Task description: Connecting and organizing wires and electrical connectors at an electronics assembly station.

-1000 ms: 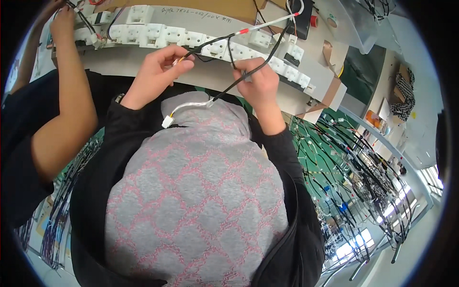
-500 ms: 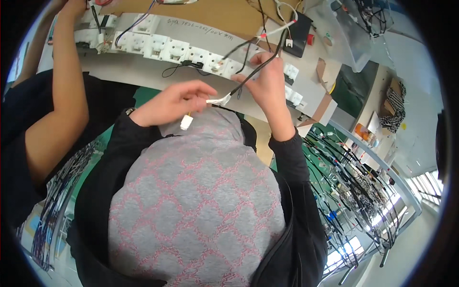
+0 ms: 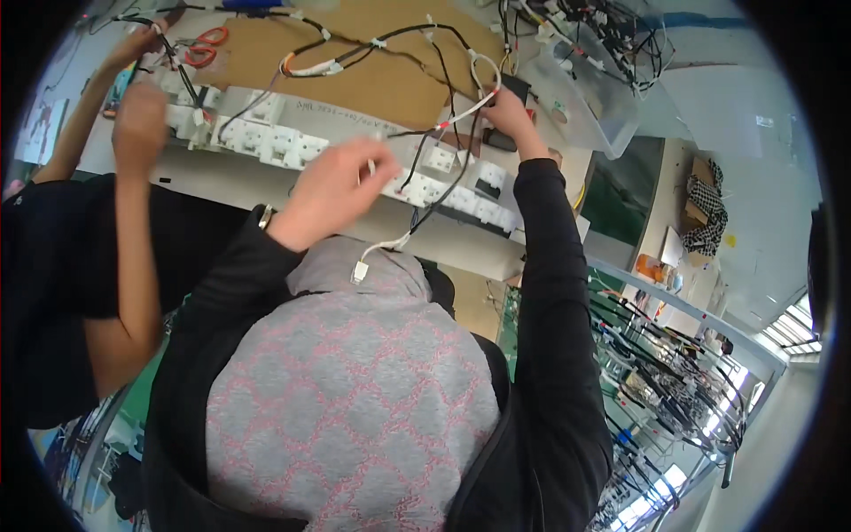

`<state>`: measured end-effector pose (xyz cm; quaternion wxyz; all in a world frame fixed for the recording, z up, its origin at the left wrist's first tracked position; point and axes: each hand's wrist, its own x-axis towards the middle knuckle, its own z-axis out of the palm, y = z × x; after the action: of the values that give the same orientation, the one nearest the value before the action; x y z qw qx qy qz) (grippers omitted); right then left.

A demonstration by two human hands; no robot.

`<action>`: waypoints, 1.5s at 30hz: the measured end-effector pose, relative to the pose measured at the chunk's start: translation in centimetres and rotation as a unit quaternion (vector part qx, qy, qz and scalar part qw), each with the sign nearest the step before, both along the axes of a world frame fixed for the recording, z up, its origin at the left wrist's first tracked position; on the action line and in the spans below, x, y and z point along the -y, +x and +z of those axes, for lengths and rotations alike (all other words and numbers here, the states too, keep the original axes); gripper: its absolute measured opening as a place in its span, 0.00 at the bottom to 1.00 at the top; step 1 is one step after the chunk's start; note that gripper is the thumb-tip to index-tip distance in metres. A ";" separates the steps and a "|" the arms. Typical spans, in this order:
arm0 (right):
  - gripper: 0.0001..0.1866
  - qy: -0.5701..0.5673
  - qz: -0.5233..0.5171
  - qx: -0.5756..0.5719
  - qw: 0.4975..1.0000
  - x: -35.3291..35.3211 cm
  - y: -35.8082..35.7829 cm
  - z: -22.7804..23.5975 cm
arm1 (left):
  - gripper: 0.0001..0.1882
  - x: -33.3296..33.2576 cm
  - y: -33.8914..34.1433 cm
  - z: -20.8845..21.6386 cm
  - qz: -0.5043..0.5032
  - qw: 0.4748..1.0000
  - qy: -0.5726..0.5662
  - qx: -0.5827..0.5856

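A black wire harness (image 3: 456, 182) with white sleeved sections runs across the board and over its near edge. Its white connector (image 3: 360, 271) hangs above my lap on a short white branch. My right hand (image 3: 510, 120) reaches to the far side of the row of white fixture blocks (image 3: 425, 188), its fingers closed around the harness beside a white sleeve with a red mark. Over the blocks, my left hand (image 3: 339, 188) is curled and slightly blurred, thumb and fingers close together near the end of a black branch; what lies between them is not clear.
At the left, a co-worker's blurred hand (image 3: 140, 115) and forearm work by another cable. Orange-handled scissors (image 3: 206, 49) lie on the brown board (image 3: 381, 93). A clear plastic bin (image 3: 585, 97) stands at the back right. Cable bundles hang from a metal rack (image 3: 656, 297) on the right.
My right hand has moved away from the blocks, farther up the harness. My left hand has let go of the white branch, which hangs free with its connector, and risen over the blocks.
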<state>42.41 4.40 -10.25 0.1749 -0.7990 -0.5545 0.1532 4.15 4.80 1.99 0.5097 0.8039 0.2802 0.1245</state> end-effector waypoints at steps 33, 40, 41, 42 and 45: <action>0.21 0.024 0.145 -0.742 0.655 3.1 -11.4 14.0 | 0.08 -2.0 4.8 2.3 0.132 0.919 -0.227 0.295; 0.10 -0.115 -0.099 -0.232 0.961 11.8 -6.0 15.4 | 0.07 -1.5 -3.6 3.3 0.315 0.869 -0.062 0.376; 0.09 -0.053 -0.145 -0.111 0.982 11.6 -7.5 18.7 | 0.06 -1.1 -4.7 3.2 0.316 0.862 -0.035 0.394; 0.09 0.119 -0.133 0.001 0.984 10.7 -9.6 20.7 | 0.06 -0.7 -5.4 3.0 0.315 0.863 -0.037 0.393; 0.13 0.098 0.021 -0.154 0.983 7.2 -15.0 21.9 | 0.06 0.7 -6.8 2.2 0.295 0.882 0.025 0.366</action>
<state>27.37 -2.83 11.62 0.3324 -0.7330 -0.5499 0.2234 -2.64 4.08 4.20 0.4950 0.5937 0.2950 0.5617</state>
